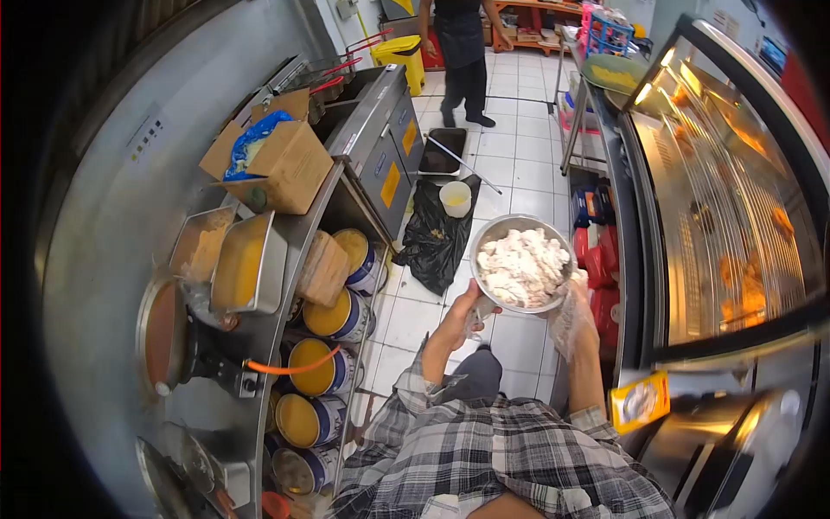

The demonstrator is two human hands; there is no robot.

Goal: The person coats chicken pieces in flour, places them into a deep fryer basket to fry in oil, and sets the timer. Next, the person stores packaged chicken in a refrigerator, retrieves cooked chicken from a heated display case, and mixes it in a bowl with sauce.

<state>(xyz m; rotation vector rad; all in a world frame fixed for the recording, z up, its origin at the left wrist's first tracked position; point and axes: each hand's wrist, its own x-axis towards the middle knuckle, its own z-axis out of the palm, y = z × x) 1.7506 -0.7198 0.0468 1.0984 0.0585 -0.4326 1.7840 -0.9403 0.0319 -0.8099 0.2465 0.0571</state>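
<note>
Steel bowl (510,224): between your hands, its heaped whitish pieces (523,266) probably why you support both sides.
Left hand (458,317): gripping near left side.
Right hand (574,313): plastic-covered, gripping right side.

white square tiles with dark joints covered the floor (517,169), forming an aisle between two lines of kitchen furniture. a grey wall (95,190), marked with a patch of small dark squares, rose on the left behind a steel worktop (298,232). past the worktop's far edge stood a metal cabinet (380,138) with yellow labels on its doors, and farther back a yellow bin (402,57). orange shelving (536,29) ran across the back of the room. on the right, warm lamps (667,57) lit the wire racks (745,203) of a glass-fronted display case (670,173); past its far corner stood a metal-legged table (572,130).
</note>
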